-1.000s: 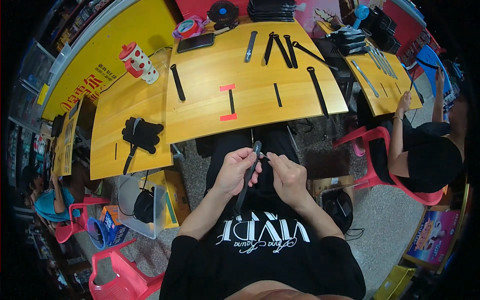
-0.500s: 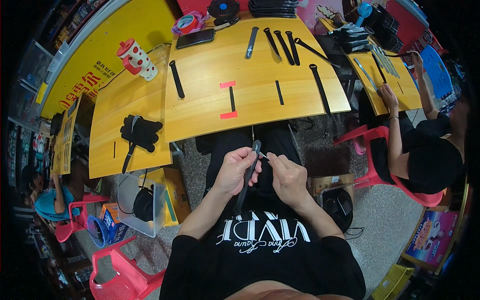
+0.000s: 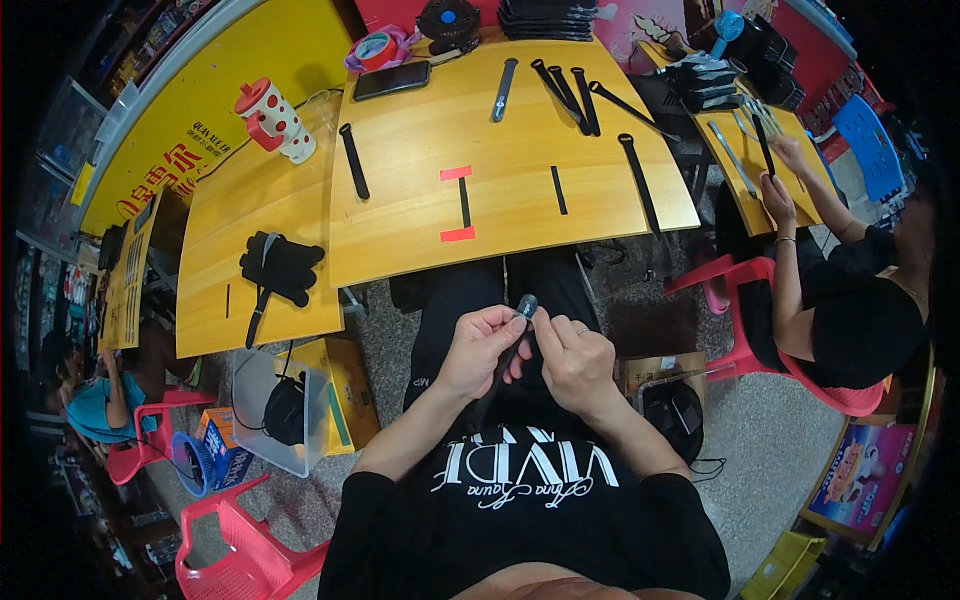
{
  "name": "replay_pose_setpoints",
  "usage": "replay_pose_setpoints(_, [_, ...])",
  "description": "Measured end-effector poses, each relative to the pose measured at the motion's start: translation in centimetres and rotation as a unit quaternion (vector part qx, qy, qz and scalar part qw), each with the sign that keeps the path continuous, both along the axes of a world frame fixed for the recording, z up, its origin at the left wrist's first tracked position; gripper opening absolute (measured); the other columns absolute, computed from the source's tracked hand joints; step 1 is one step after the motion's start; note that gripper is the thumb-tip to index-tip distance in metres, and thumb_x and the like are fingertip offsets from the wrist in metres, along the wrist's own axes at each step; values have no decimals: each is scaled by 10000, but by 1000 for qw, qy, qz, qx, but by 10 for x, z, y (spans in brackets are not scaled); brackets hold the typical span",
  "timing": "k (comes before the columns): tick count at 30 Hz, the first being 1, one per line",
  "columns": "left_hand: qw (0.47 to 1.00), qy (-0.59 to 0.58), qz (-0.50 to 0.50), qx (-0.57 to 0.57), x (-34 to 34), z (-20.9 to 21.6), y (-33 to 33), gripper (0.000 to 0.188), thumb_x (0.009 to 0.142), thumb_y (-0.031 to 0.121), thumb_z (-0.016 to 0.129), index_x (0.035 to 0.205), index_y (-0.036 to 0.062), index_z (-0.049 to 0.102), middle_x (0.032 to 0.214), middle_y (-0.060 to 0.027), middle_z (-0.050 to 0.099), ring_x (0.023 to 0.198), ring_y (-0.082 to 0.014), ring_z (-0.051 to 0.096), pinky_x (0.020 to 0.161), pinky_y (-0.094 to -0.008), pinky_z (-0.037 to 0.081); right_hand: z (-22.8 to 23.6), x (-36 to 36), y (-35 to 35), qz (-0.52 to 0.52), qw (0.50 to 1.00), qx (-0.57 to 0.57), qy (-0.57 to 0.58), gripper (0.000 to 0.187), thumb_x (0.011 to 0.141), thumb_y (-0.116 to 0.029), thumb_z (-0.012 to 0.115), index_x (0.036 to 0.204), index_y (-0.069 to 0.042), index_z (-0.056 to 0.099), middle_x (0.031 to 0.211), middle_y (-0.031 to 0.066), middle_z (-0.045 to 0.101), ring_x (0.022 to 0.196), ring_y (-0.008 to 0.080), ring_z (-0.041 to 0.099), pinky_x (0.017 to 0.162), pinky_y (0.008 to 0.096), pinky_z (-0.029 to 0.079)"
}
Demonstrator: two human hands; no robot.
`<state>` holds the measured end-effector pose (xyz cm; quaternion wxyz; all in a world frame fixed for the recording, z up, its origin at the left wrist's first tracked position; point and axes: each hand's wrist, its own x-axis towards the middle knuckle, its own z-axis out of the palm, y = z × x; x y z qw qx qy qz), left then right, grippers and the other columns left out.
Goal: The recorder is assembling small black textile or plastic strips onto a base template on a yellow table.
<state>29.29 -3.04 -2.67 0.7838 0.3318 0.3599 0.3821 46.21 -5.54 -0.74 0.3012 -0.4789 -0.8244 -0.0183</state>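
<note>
In front of my lap a black strap [image 3: 490, 398] runs upward through my left hand [image 3: 482, 352], whose thumb and fingers pinch it near its rounded, shiny top end. My right hand [image 3: 575, 358] is closed, its thumb and forefinger pressed against that same end, so both hands meet there. What the right fingertips cover is too small to make out. Beyond them on the wooden table [image 3: 400, 235] lie several black straps with loop ends, among them one strap [image 3: 640, 185] near the right edge and one strap [image 3: 354, 162] at the left. A greyish strap [image 3: 504, 90] lies farther back.
Two red tape pieces [image 3: 457, 235] flank a dark strip on the table. A phone [image 3: 392, 80], a fan [image 3: 448, 18] and a black stack [image 3: 546, 18] stand behind. A spotted cup [image 3: 275, 120] and black bundle [image 3: 282, 267] are left. A co-worker [image 3: 850, 320] handles straps at right.
My right hand has moved in against the strap's top end, and the thin light piece at its fingertips no longer shows. The strap's tip has shifted slightly right. The co-worker has raised a black strap.
</note>
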Motion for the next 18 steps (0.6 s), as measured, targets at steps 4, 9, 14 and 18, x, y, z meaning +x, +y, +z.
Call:
replay_pose_setpoints(4, [999,-20,28,10,-1,0,2,177,974,183,555,965,16,615,676,-51,625,466,-102,571,395,-193,434,1,1,6,-16,992,-16,124,278,768,-2,604,1044,21,631,738,108,562,604,260,602,497,351,462])
replay_pose_setpoints(9, [998,-28,56,-7,-10,5,6,194,987,194,532,980,16,608,688,-47,630,475,-100,580,402,-186,433,0,10,20,-30,983,-34,176,180,842,-9,610,1020,5,633,764,145,598,631,321,627,534,381,488])
replay_pose_setpoints(14, [997,-46,61,-10,-14,6,5,194,989,192,526,984,15,605,691,-45,630,479,-103,583,410,-192,439,7,24,64,-89,969,-56,223,165,866,-62,597,1025,-30,630,761,195,621,699,412,613,593,473,480])
replay_pose_setpoints(18, [997,-56,51,-18,-17,-1,4,195,989,194,522,984,18,606,696,-44,631,482,-102,583,419,-192,439,3,35,99,-148,962,-165,157,417,855,-81,617,1256,-47,509,732,239,627,745,442,623,640,504,480])
